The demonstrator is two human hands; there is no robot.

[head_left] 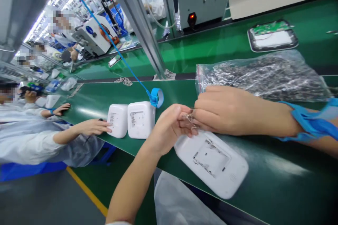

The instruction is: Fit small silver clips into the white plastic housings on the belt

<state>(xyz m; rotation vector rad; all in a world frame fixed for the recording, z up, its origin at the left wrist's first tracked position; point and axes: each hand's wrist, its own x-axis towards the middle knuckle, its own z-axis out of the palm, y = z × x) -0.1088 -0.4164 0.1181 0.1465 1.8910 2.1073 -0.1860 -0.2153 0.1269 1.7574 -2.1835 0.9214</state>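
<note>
My left hand [169,128] is turned partly palm up with its fingers curled around several small, thin metal pieces [190,117], perhaps wire springs. Close against it, my right hand [224,110] has its fingers bent together at the same pieces. Its fingertips are partly hidden, and a blue strap [303,121] circles its wrist. Just below both hands a white plastic housing [224,179] lies on the green bench, its rectangular recess facing up. Behind my right hand rests a clear plastic bag [264,74] full of small metal parts.
Two more white housings [141,121] stand left of my hands. A co-worker's hand [92,126] touches the farther one. A blue wrist band [157,97] hangs on a cord. Loose metal parts [124,81] lie near a metal post [139,24]. A circuit-board panel [273,35] sits behind the bag.
</note>
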